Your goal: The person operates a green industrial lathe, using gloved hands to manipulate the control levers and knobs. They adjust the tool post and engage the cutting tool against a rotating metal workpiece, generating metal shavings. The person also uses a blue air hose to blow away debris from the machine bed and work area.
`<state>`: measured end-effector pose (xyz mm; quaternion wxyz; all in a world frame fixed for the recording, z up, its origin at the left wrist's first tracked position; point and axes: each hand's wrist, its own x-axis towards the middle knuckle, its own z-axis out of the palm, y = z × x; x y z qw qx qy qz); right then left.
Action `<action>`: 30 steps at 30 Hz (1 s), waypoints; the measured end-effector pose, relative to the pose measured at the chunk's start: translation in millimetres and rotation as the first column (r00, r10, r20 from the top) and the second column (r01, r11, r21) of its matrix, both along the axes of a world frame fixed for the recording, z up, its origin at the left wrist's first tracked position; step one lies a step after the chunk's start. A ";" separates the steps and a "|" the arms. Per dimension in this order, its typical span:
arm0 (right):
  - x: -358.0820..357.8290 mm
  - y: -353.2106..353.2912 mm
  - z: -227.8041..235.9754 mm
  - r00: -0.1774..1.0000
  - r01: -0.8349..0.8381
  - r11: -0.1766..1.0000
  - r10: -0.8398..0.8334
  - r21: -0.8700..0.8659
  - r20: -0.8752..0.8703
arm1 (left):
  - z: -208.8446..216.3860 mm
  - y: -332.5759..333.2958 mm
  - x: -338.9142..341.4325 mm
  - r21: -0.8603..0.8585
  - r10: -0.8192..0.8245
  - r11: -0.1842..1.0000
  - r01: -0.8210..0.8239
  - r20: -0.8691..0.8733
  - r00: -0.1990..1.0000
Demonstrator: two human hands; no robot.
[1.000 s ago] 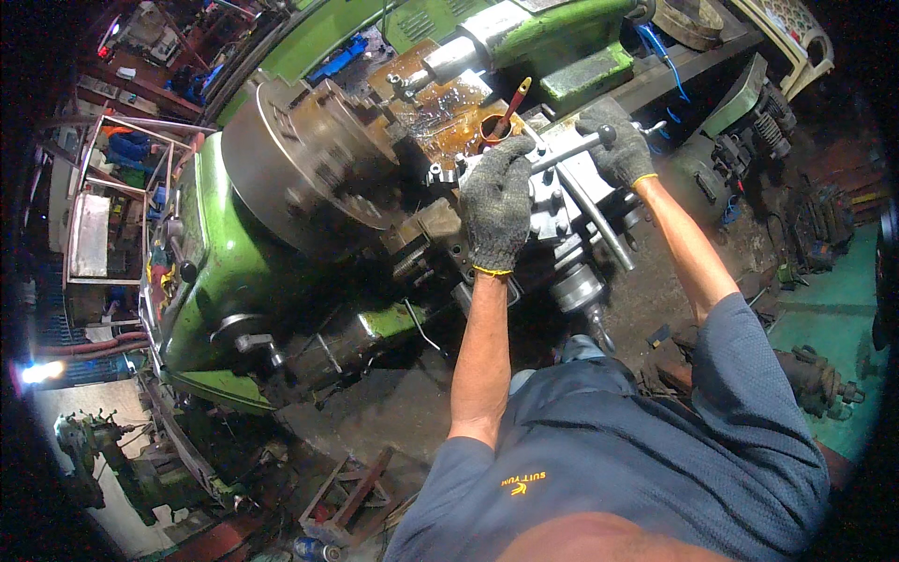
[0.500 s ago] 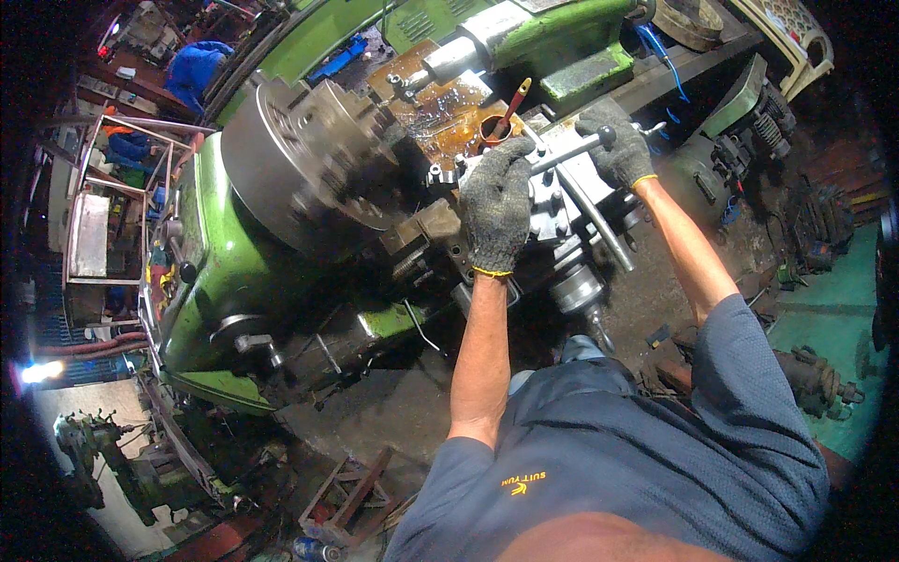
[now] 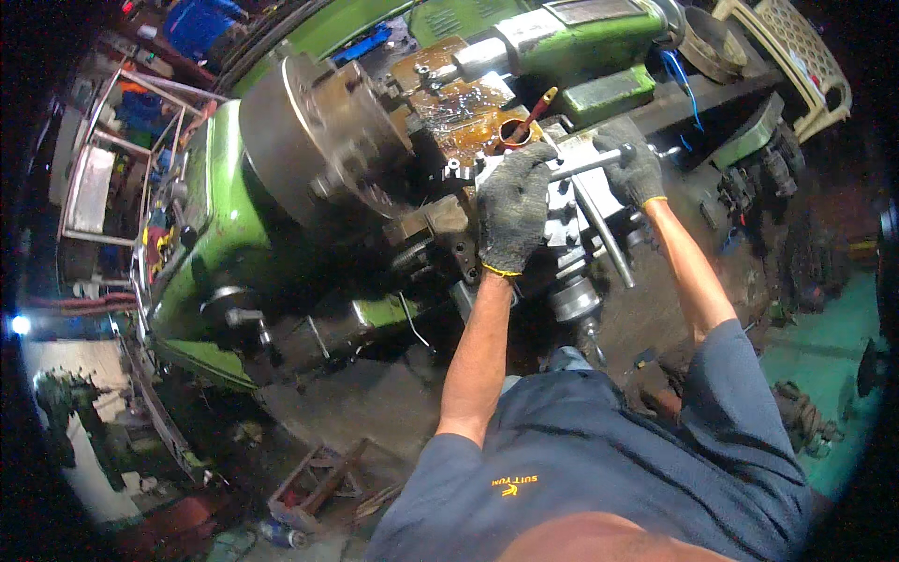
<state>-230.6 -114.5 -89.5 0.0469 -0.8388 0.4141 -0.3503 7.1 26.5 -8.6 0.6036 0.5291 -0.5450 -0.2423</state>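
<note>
My left hand [image 3: 515,211], in a grey knitted glove with a yellow cuff, is curled over the near left side of the tool post [image 3: 562,214] of a green lathe. Its fingertips are bent at the top, beside the inner end of a metal lever [image 3: 590,166]. My right hand [image 3: 637,173], gloved alike, is bent round behind the lever's dark knob; what its fingers hold is hidden. A second bar handle [image 3: 604,234] slopes down between my hands. To the left, the large chuck [image 3: 323,131] looks smeared, as if turning.
A brush [image 3: 537,110] stands in a small red cup [image 3: 513,134] beyond my left hand. Oily brown sheet [image 3: 459,117] covers the bed between the chuck and the green tailstock [image 3: 599,47]. A handwheel hub [image 3: 575,302] juts toward my body. A metal frame [image 3: 323,482] lies on the floor.
The whole view has shifted a little, with the lathe now slightly further right and lower on its tailstock side. Both hands keep their places at the tool post and lever. The chuck's jaws sit differently.
</note>
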 end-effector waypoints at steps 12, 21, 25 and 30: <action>-5.2 -9.4 -10.3 0.993 -0.033 0.997 0.024 -0.073 -0.119 | 14.0 8.6 0.3 0.000 -0.005 1.000 0.005 0.001 1.000; -3.9 -0.8 -1.7 0.993 0.028 0.995 -0.017 0.094 -0.117 | 6.6 5.4 -1.7 -0.046 0.033 0.998 -0.033 0.000 0.999; -9.5 -5.7 -7.0 0.999 -0.010 0.997 0.013 0.074 -0.042 | 2.8 0.6 -3.2 -0.051 0.036 0.998 -0.036 -0.001 0.999; -2.7 0.7 4.0 0.999 0.032 0.978 -0.035 0.206 0.015 | 3.7 2.3 -2.4 0.056 0.043 0.998 -0.040 -0.054 0.998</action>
